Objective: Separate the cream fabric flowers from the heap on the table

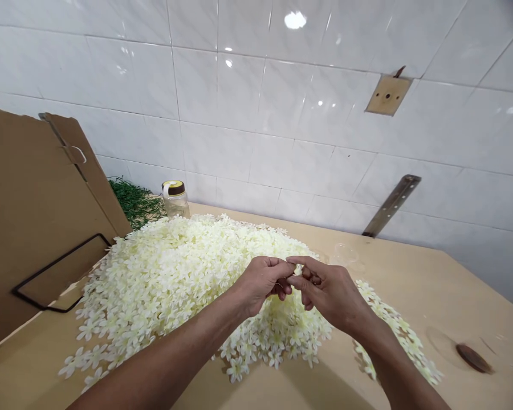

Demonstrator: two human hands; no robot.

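Observation:
A large heap of white artificial flowers (175, 267) with pale yellow-green centres covers the middle and left of the table. Above its right side, my left hand (269, 279) and my right hand (322, 285) meet, fingertips touching. Thumb and index finger of each are pinched together. Whatever lies between the fingertips is too small or too hidden to make out. Below my hands, more of the flowers spill toward the front edge. A separate, smaller strip of flowers (393, 327) lies beneath and beside my right forearm.
At left stands a cardboard box (38, 210) with a black wire frame (60, 273) by it. Green stems (137, 202) and a lidded clear jar (176, 199) are behind the heap. A perforated metal strip (391, 206) leans on the tiled wall. A dark oval object (474, 357) lies at right.

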